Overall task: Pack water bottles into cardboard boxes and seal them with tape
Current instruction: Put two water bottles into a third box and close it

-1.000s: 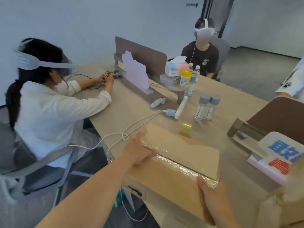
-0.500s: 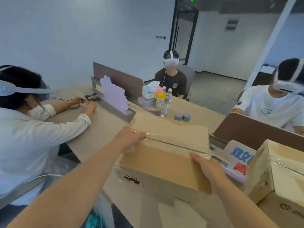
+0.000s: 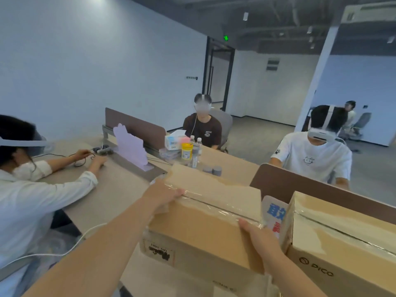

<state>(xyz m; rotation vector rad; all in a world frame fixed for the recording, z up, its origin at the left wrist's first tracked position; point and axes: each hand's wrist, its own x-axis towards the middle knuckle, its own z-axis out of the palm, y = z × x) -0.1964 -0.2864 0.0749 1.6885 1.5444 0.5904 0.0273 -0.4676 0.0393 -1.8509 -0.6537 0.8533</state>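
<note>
A closed cardboard box [image 3: 203,228] with clear tape along its top seam hangs above the table in front of me, held between both hands. My left hand [image 3: 165,195] grips its left top edge, fingers curled over the tape. At the box's right near corner my right hand [image 3: 259,239] grips the side, thumb on the top edge. A second taped cardboard box [image 3: 342,243] stands at the right, just beside the held one. Two grey-capped water bottles [image 3: 212,169] show only their caps behind the held box. Two more bottles [image 3: 196,151] stand farther back.
Three people in headsets sit around the beige table [image 3: 111,189]. Brown dividers [image 3: 300,189], a lilac card [image 3: 130,146], a tissue box [image 3: 174,140] and a yellow jar [image 3: 187,151] stand on it. A white cable [image 3: 64,251] trails at the left.
Both hands have lifted the taped box off the table and carried it up and to the right, towards the second box. The view has tilted upward.
</note>
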